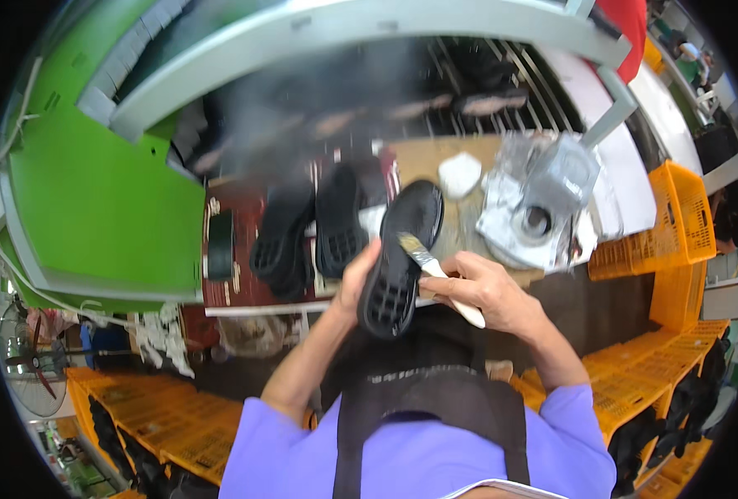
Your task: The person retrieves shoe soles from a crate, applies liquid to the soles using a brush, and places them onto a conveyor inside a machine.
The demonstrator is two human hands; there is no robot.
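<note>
My left hand (356, 279) grips the edge of a black shoe sole (415, 208), tilted with its grid-patterned heel toward me. In my right hand (490, 291) is a paintbrush (427, 260) with a white handle. Its pale bristles touch the inner face of the sole near the middle. On the worktable left of the sole stand two piles of black soles (337, 216), close together. A clear plastic container (562, 170) with a round opening sits to the right on a smeared white base.
A crumpled white wad (460, 175) lies beyond the sole. Behind the table, dark shoe parts (494, 104) rest on a rack under a grey metal frame (369, 29). A green machine panel (103, 200) stands left. Orange crates (656, 224) surround me on both sides.
</note>
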